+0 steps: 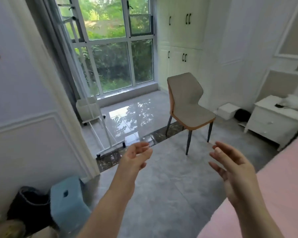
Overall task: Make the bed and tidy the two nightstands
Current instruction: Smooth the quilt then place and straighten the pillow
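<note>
The bed with a pink cover fills the lower right corner. At the right edge stands a white nightstand with two drawers; a small dark object and crumpled white stuff lie on its top. My left hand is raised over the grey floor, fingers loosely curled, holding nothing. My right hand hovers beside the bed's edge, fingers relaxed and spread, also empty. Neither hand touches the bed or the nightstand.
A grey chair with dark legs stands mid-room. A white box and a dark object lie left of the nightstand. A white rolling rack is by the window. A blue stool and black bin sit lower left.
</note>
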